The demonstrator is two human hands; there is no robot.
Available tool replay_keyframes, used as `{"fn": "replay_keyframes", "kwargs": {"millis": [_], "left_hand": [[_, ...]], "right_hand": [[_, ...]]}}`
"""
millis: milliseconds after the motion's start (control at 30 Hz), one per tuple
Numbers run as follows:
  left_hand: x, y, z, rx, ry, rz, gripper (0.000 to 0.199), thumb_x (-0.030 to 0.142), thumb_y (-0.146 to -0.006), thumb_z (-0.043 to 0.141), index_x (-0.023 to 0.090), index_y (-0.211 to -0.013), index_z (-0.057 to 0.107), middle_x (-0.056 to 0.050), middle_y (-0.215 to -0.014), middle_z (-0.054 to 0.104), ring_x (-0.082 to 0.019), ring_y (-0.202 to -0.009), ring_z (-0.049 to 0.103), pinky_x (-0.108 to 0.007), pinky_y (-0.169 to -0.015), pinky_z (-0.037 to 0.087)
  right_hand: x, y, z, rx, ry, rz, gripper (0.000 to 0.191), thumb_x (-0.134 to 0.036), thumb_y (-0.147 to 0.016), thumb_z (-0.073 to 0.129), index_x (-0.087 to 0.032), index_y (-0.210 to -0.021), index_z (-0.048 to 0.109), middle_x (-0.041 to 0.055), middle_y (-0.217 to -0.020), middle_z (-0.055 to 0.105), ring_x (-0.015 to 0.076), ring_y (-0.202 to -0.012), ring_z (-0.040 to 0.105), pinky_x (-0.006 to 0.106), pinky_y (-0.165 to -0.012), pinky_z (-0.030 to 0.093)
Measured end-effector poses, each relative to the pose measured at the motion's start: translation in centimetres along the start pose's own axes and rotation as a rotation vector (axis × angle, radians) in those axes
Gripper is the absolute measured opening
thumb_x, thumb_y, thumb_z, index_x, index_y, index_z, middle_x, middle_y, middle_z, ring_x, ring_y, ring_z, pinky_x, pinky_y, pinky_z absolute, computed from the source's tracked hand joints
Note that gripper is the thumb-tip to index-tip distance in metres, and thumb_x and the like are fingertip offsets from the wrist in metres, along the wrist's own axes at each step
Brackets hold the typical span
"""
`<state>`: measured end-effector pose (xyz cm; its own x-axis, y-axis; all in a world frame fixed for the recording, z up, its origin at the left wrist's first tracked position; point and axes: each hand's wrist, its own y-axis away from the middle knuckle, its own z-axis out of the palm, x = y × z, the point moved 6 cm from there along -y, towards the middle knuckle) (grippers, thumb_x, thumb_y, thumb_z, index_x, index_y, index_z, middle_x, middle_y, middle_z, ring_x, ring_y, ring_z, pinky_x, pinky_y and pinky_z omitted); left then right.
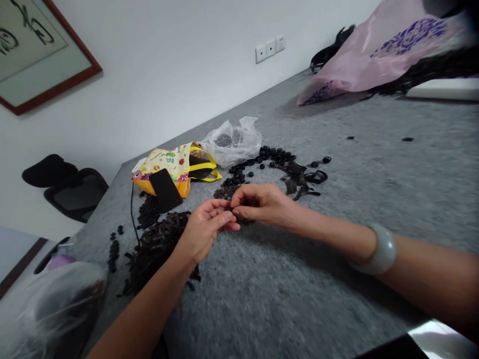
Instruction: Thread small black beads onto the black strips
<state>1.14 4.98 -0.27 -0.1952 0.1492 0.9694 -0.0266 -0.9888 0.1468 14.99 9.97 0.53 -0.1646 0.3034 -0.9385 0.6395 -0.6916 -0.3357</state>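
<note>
Head view, the only one I have from here: item one, the person's left hand [204, 230], palm turned inward, its fingers [224, 218] drawn narrow at the tips; item two, the right hand [264, 203], a pale bangle [381, 249] on its wrist, its fingers [245, 212] equally narrow and meeting the left fingertips. Between them sits a small dark piece [232, 211], pinched by both hands and mostly hidden, so I cannot tell its exact form. It looks light and rather soft, much like the dark strips [295, 178] lying just beyond the right hand, and I would judge it best taken by a thin edge with the fingertips, as it seems small and easily dropped. Nearest the left hand lies a heap of dark curled pieces [155, 249]; past the strips, a scatter of round black pieces [271, 155], perhaps buttons. Also on the grey felt tabletop [337, 164]: a black phone [165, 189] lying on a yellow printed bag [168, 164], a clear plastic bag [232, 144] with grey contents beside it, and a pink plastic bag [374, 60] at the far end
</note>
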Motion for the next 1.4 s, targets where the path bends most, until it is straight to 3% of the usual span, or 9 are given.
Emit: {"fn": "replay_keyframes", "kwargs": {"millis": [200,467,667,900,1000,1200,1400], "left_hand": [[-0.7,-0.3,-0.8,-0.006,0.028,-0.103,0.025,0.028,-0.07,0.087,0.015,-0.076,0.067,-0.002,-0.071,0.072,-0.012,-0.06,0.068,-0.024,-0.065,0.054],[-0.8,-0.2,-0.4,-0.017,0.03,-0.078,0.021,0.025,-0.07,0.082,0.014,-0.077,0.066,-0.002,-0.068,0.069,-0.012,-0.058,0.064,-0.026,-0.063,0.054],[-0.2,0.1,-0.2,-0.008,-0.013,-0.046,0.018,0.027,-0.072,0.077,0.015,-0.073,0.064,0.0,-0.063,0.065,-0.011,-0.055,0.062,-0.025,-0.059,0.05],[0.9,0.5,-0.4,-0.01,0.057,-0.021,0.015,0.024,-0.073,0.074,0.017,-0.075,0.061,0.001,-0.064,0.064,-0.013,-0.056,0.063,-0.026,-0.062,0.048],[1.2,0.5,-0.4,-0.018,0.137,-0.007,0.015,0.024,-0.073,0.074,0.016,-0.082,0.064,-0.002,-0.075,0.071,-0.015,-0.065,0.068,-0.028,-0.069,0.051],[0.8,0.0,-0.4,0.024,0.202,0.043,0.025,0.014,-0.069,0.078,0.016,-0.091,0.066,-0.001,-0.082,0.073,-0.012,-0.07,0.069,-0.027,-0.075,0.053],[0.5,0.0,-0.3,0.001,0.211,0.062,0.025,0.023,-0.071,0.084,0.017,-0.09,0.068,0.001,-0.074,0.071,-0.011,-0.065,0.067,-0.024,-0.07,0.055]], "right_hand": [[0.0,0.1,-0.2,-0.02,0.015,0.004,0.02,-0.032,-0.087,0.069,-0.016,-0.1,0.07,0.0021,-0.08,0.069,0.0105,-0.064,0.059,0.021,-0.054,0.046],[-1.3,0.2,-0.1,-0.058,0.353,-0.231,0.016,-0.028,-0.088,0.071,-0.018,-0.1,0.075,0.004,-0.09,0.073,0.0149,-0.081,0.066,0.025,-0.072,0.05],[-1.4,0.2,-0.3,0.002,0.46,-0.241,0.013,-0.027,-0.089,0.068,-0.017,-0.095,0.073,0.0026,-0.082,0.072,0.012,-0.068,0.063,0.022,-0.061,0.047],[-2.6,0.5,-1.1,0.068,0.521,-0.361,0.018,-0.03,-0.09,0.066,-0.018,-0.099,0.075,0.0048,-0.082,0.072,0.014,-0.07,0.063,0.025,-0.062,0.048],[-2.3,0.4,-1.3,0.075,0.354,-0.266,0.021,-0.033,-0.089,0.067,-0.018,-0.101,0.076,0.0049,-0.084,0.073,0.0132,-0.068,0.064,0.024,-0.06,0.05],[0.5,0.1,-1.0,0.089,-0.112,0.124,0.039,-0.048,-0.082,0.076,-0.018,-0.107,0.075,0.002,-0.07,0.07,0.0117,-0.059,0.064,0.021,-0.051,0.052],[2.1,-0.1,0.3,0.026,-0.333,0.23,0.041,-0.046,-0.077,0.083,-0.017,-0.105,0.076,0.0013,-0.073,0.071,0.009,-0.06,0.063,0.018,-0.052,0.054]]}}
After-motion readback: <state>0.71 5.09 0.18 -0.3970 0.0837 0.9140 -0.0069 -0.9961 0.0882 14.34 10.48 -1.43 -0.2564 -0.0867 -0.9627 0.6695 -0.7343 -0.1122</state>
